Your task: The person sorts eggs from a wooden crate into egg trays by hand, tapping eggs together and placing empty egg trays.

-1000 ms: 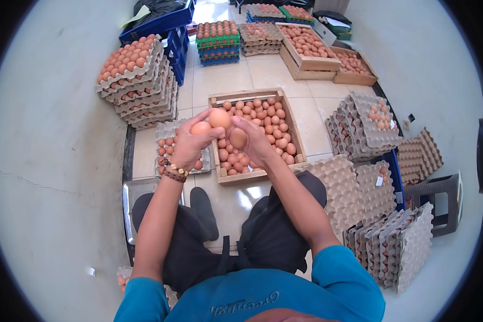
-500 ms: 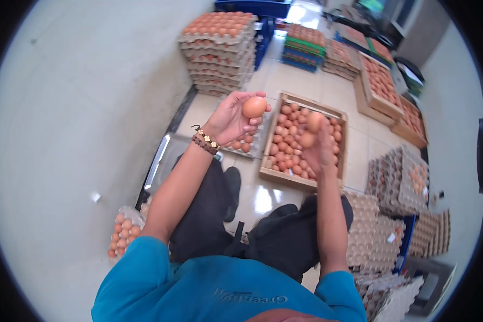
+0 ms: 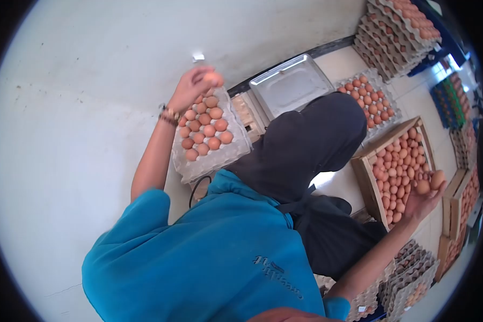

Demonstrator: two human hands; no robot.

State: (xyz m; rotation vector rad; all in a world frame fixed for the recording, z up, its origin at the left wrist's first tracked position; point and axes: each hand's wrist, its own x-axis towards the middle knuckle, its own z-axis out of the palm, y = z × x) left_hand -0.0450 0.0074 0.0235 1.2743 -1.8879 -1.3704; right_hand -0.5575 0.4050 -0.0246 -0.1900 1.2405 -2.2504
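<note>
Holding eggs in both hands, a person in a teal shirt and dark trousers is seen from a camera worn on the head, looking down. The left hand, with bracelets at the wrist, is curled around an egg; motion blur hides the exact grip, and whether it holds more than this one cannot be told. It is at the far end of a grey cardboard tray, where brown eggs sit in rows, with bare cups along the near edge. The right hand, well apart on the other side of the body, is palm up with fingers bent around a pair of eggs, side by side. It is over the edge of a wooden crate filled with loose brown eggs on the tiled floor. Between the two sides, beyond the knee, lies a shiny metal pan, and near it a second tray partly filled with eggs. Farther back, against the pale wall, rises a tall stack of loaded trays.
</note>
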